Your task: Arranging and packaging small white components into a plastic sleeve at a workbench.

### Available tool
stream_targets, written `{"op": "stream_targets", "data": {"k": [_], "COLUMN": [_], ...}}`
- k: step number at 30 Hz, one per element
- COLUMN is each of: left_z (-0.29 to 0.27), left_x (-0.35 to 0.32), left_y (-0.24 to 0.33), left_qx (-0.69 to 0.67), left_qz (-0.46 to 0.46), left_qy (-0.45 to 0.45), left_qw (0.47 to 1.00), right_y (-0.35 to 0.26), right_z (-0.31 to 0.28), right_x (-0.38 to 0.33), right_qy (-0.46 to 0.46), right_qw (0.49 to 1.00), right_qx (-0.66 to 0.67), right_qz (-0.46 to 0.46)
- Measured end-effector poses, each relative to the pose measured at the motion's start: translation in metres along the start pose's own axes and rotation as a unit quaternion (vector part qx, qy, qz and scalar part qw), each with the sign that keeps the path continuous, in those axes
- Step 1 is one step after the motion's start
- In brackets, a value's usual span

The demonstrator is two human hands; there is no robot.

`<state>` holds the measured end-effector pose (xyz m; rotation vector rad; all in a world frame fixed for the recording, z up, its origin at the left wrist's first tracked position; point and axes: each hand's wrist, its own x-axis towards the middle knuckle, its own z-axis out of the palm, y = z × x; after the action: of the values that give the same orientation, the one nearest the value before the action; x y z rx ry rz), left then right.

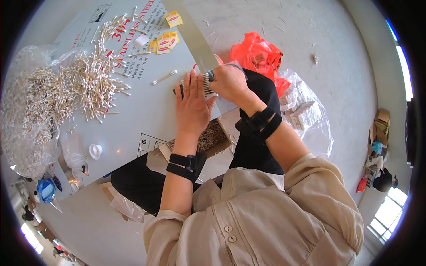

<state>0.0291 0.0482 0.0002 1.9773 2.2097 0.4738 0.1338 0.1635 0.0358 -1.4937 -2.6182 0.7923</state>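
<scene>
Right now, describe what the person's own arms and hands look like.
Both hands are bare: left hand, right hand. Each forearm carries a black strapped band near the wrist. Loose beige sleeves are pushed up toward the elbows, part of a buttoned shirt.

Single view only: head-worn fisheye, left unit of a side-by-side pair, so no second view to compare overlap with. It looks steeply down from above the person's chest, upright and unmirrored. Both forearms enter from the lower edge and the hands, left hand (192,103) and right hand (229,83), sit close, just above frame centre. The grey surface (133,119) fills the upper left, and the concrete floor (337,57) takes the upper right. Straight edges bow toward the dark circular rim, and windows show at the far right and lower corners.
</scene>
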Motion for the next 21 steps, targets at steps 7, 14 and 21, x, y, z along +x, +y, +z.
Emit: {"op": "stream_targets", "data": {"k": [7,14,21], "left_z": [0.007,0.010,0.018], "left_x": [0.000,0.007,0.005], "left_y": [0.010,0.021,0.027], "left_qx": [-0.015,-0.014,-0.035], "left_qz": [-0.026,-0.051,-0.054], "left_qy": [0.000,0.004,0.043], "left_qw": [1.000,0.999,0.997], "right_y": [0.012,0.012,0.015], "right_z": [0.012,0.014,0.018], "right_x": [0.001,0.003,0.000], "right_qy": [0.077,0.053,0.089], "right_qw": [0.996,0.997,0.993], "right_qx": [0.050,0.048,0.070], "right_qz": [-0.021,-0.018,-0.024]}}
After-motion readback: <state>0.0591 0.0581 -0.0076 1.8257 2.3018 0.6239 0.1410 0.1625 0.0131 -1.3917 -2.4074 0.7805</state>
